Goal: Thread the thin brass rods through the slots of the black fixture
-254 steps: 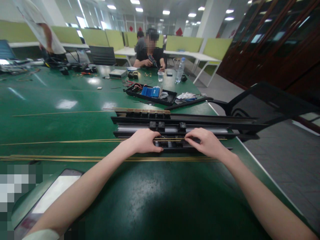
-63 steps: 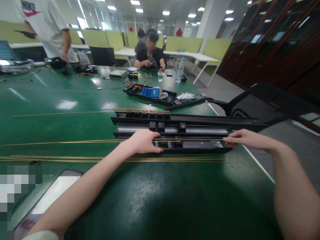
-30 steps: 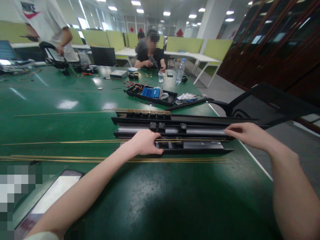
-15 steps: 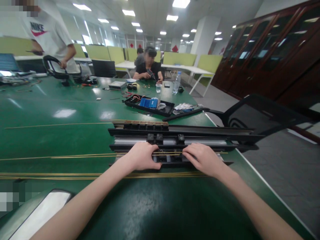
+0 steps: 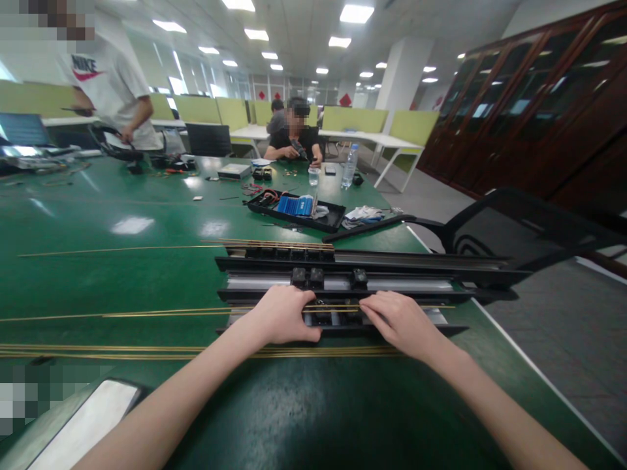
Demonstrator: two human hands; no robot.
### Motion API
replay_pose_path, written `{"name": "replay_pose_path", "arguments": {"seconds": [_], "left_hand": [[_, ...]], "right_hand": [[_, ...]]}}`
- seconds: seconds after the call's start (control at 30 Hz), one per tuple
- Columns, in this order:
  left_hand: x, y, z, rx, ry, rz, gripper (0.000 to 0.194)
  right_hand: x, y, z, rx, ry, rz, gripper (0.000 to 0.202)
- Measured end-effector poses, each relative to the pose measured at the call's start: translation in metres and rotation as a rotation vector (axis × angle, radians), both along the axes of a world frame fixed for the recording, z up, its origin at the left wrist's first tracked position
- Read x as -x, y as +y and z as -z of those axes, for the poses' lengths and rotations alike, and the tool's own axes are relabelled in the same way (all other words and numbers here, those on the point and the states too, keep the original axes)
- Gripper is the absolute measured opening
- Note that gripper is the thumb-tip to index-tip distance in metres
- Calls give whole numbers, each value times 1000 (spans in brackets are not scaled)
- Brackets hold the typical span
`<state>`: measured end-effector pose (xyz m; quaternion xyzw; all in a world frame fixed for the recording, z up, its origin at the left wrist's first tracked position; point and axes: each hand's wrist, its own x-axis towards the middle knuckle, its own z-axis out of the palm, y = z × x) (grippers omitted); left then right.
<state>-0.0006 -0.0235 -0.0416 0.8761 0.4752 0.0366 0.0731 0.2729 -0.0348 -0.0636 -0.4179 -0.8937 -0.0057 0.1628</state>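
My left hand [image 5: 284, 314] lies over the nearest black-edged metal channel [image 5: 450, 329], its thumb at the near edge and its fingers on the far side, gripping it. Beside it to the right, my right hand [image 5: 398, 321] pinches thin brass rods [image 5: 169, 313] between thumb and fingers. These rods run lengthwise along the channel, pass under my left hand and stick out far to the left. Between my hands, small dark blocks [image 5: 322, 314] sit in the channel beneath the rods. How the rods meet the blocks is too small to tell.
Behind is another channel with black blocks [image 5: 359, 279]. More brass rods [image 5: 122, 352] lie in front. A black tray [image 5: 333, 219], a water bottle [image 5: 349, 166] and a mesh chair [image 5: 499, 235] stand beyond. A seated person [image 5: 294, 140] holds a power tool; another person [image 5: 117, 91] stands at left.
The view has shifted slightly, so everything appears a little lower and further right. Both hands keep nearly the same place and grip.
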Motion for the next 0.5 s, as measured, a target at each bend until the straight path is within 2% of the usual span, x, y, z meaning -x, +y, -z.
{"name": "replay_pose_path", "arguments": {"seconds": [0.27, 0.5], "left_hand": [[1, 2, 1, 2, 7, 9, 50], [-3, 4, 1, -2, 15, 13, 49]], "right_hand": [[1, 0, 1, 21, 67, 14, 27], [0, 4, 9, 16, 96, 22, 24]]}}
